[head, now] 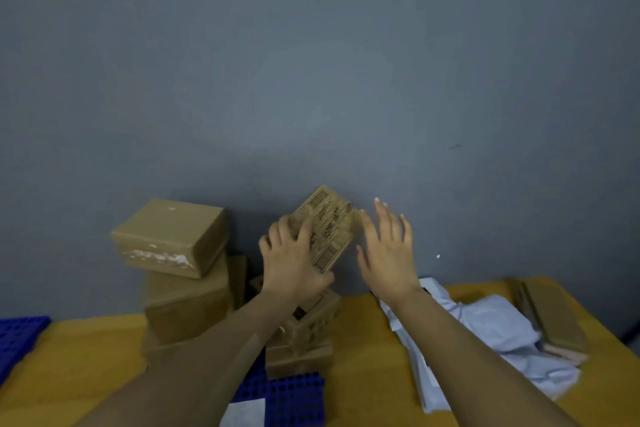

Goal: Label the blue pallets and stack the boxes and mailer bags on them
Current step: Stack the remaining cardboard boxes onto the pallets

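Note:
My left hand grips a small printed cardboard box, tilted, in the air above a short stack of similar printed boxes. That stack stands on a blue pallet with a white label at its near edge. My right hand is open beside the held box, fingers spread, just apart from it. To the left rises a taller stack of plain brown boxes. A heap of pale blue mailer bags lies on the yellow table to the right.
A second blue pallet shows at the left edge. Flat brown boxes lie at the table's far right. A grey wall stands close behind the table. The table's right edge drops off past the flat boxes.

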